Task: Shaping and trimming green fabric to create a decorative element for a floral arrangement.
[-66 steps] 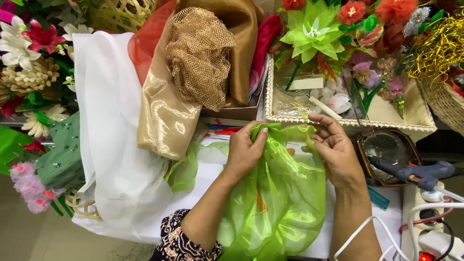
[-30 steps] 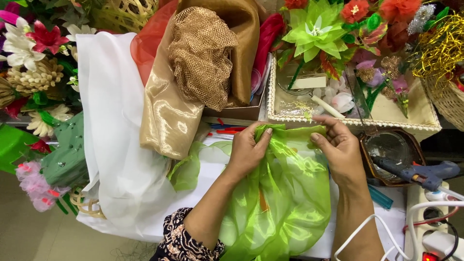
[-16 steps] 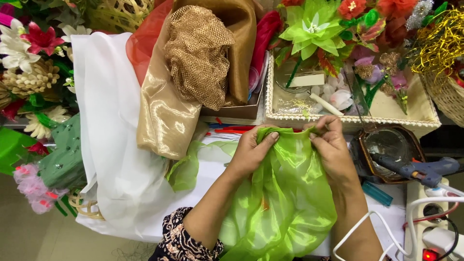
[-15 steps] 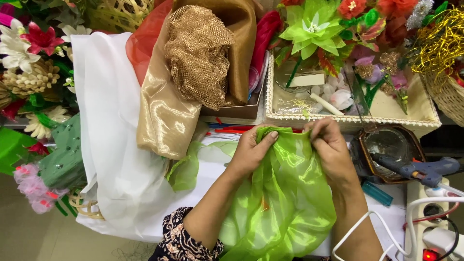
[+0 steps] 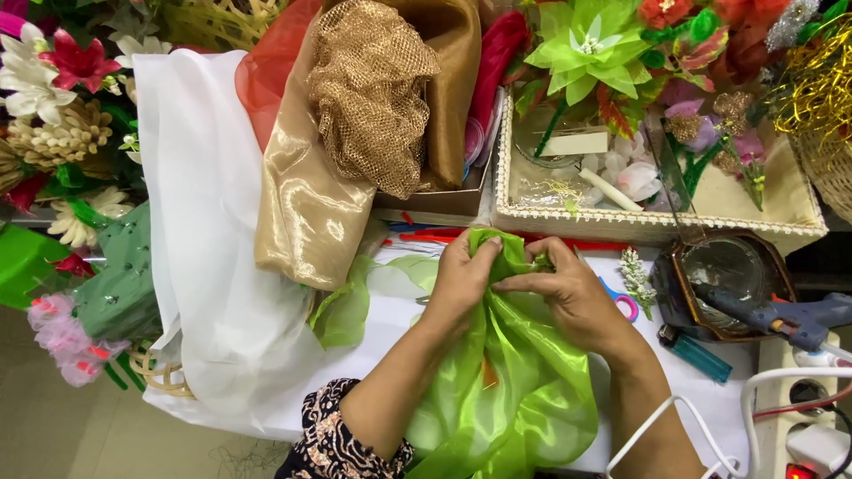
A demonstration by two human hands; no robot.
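Centre of frame: left hand (image 5: 463, 277) and right hand (image 5: 568, 293) meet, fingers pressed together, both pinching the gathered top edge of the green fabric (image 5: 506, 399). The fabric hangs from the hands toward the lower edge, over the white table (image 5: 710, 399). Gold fabric (image 5: 306, 213) lies upper left; glue gun (image 5: 790, 318) at right.

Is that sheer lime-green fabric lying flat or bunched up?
Bunched: both hands, left hand and right hand, pinch the sheer lime-green fabric's top edge into folds.
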